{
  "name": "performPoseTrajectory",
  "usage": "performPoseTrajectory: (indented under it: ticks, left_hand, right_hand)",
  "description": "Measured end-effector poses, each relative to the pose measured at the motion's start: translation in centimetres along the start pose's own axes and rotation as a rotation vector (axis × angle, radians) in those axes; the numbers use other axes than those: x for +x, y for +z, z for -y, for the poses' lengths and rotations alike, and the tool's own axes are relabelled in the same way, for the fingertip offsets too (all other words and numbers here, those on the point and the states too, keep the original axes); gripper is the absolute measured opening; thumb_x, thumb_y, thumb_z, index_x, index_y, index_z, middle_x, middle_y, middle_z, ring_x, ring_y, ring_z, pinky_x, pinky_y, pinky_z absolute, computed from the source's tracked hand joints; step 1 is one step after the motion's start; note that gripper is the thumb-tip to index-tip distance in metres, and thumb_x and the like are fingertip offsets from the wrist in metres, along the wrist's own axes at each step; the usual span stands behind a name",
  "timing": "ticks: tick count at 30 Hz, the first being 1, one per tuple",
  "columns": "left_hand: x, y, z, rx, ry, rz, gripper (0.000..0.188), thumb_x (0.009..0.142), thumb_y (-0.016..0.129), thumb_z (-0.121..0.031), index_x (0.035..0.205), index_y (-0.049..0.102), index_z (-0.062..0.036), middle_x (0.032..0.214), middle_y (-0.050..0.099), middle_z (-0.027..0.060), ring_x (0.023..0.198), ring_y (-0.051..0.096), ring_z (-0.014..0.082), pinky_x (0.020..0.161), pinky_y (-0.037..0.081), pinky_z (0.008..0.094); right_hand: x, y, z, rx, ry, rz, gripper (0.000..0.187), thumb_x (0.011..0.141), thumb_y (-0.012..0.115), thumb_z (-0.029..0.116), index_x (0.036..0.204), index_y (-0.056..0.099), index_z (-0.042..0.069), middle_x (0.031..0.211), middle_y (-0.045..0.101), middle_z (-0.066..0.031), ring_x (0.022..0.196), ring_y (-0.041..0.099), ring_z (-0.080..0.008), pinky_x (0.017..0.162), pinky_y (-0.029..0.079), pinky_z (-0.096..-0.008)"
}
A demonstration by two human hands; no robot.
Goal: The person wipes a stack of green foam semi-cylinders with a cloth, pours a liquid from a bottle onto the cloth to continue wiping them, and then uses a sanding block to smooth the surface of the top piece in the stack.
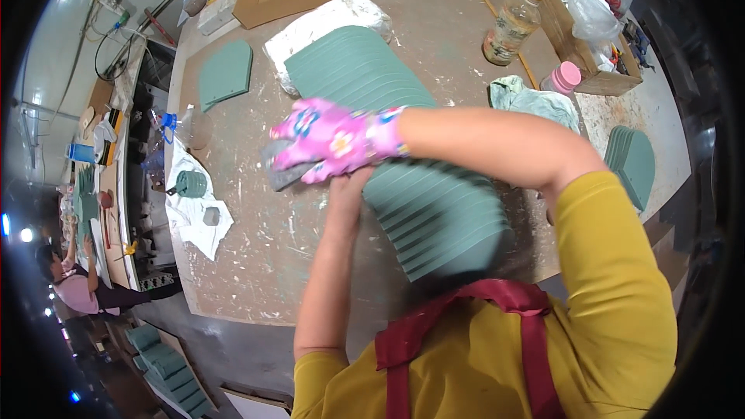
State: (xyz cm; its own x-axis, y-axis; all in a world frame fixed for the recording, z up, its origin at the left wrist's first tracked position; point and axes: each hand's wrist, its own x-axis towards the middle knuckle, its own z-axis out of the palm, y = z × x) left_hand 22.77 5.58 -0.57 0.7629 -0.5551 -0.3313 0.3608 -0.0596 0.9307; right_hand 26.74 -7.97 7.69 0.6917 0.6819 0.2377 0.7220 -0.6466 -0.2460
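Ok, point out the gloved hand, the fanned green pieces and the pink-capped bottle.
right hand [330, 142], head view, back of the floral glove
green pieces [434, 209], head view, middle of the fanned row
pink-capped bottle [564, 77], head view, its cap

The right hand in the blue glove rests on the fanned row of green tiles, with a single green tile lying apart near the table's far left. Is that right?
Not quite. In the head view the glove on the right hand is pink with a flower print, not blue. The rest holds: it rests on the fanned row of green tiles, and a single tile lies apart at the table's far left.
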Motion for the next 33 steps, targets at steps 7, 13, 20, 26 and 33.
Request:
performPoseTrajectory:
  ticks: [7, 13, 20, 26, 33]
  left_hand:
    - [-0.2, 1.5, -2.5, -0.174, 0.285, -0.008, 0.084, 0.083, 0.057, -0.012, 0.146, 0.003, 0.0017, 0.141, 0.029, 0.0164, 0.125, 0.035, 0.0248, 0.106, 0.026, 0.0340]
    - [0.3, 1.3, -1.3, -0.183, 0.223, -0.045, 0.085, 0.083, 0.059, -0.016, 0.146, 0.005, 0.0018, 0.136, 0.035, 0.0162, 0.121, 0.039, 0.0237, 0.105, 0.028, 0.0333]
    - [0.6, 0.1, -0.8, -0.047, 0.191, -0.116, 0.089, 0.085, 0.060, -0.018, 0.147, -0.002, -0.0007, 0.144, 0.029, 0.0152, 0.126, 0.036, 0.0250, 0.106, 0.026, 0.0349]
    - [2.5, 1.2, -3.4, -0.124, 0.262, -0.080, 0.096, 0.083, 0.063, -0.018, 0.147, -0.008, -0.0018, 0.144, 0.027, 0.0186, 0.128, 0.035, 0.0263, 0.106, 0.029, 0.0360]
    - [3.2, 0.5, -2.5, -0.266, 0.074, -0.040, 0.089, 0.081, 0.061, -0.017, 0.149, 0.003, -0.0106, 0.133, 0.039, 0.0143, 0.117, 0.044, 0.0259, 0.098, 0.037, 0.0377]
  right_hand:
    - [-8.0, -8.3, -4.1, 0.183, 0.313, -0.169, 0.058, 0.084, 0.059, 0.037, 0.132, 0.048, 0.007, 0.135, 0.045, -0.0199, 0.127, 0.040, -0.0338, 0.108, 0.031, -0.0424]
    - [-8.0, -1.8, -4.5, 1.364, 0.603, -0.121, 0.052, 0.082, 0.062, 0.035, 0.127, 0.053, 0.009, 0.124, 0.053, -0.0212, 0.122, 0.044, -0.0374, 0.105, 0.037, -0.0439]
    - [-0.8, -0.4, -3.4, 0.488, 0.041, -0.161, 0.060, 0.084, 0.060, 0.047, 0.133, 0.047, 0.013, 0.138, 0.039, -0.0182, 0.125, 0.042, -0.0347, 0.104, 0.038, -0.0423]
    - [-9.9, -5.6, -9.2, 0.155, 0.392, -0.050, 0.055, 0.084, 0.062, 0.038, 0.130, 0.051, 0.010, 0.139, 0.039, -0.0197, 0.130, 0.036, -0.0348, 0.108, 0.034, -0.0432]
    - [3.6, 0.1, -4.6, 0.093, 0.097, 0.033, 0.048, 0.087, 0.056, 0.044, 0.126, 0.053, 0.016, 0.136, 0.042, -0.0157, 0.127, 0.040, -0.0325, 0.105, 0.037, -0.0423]
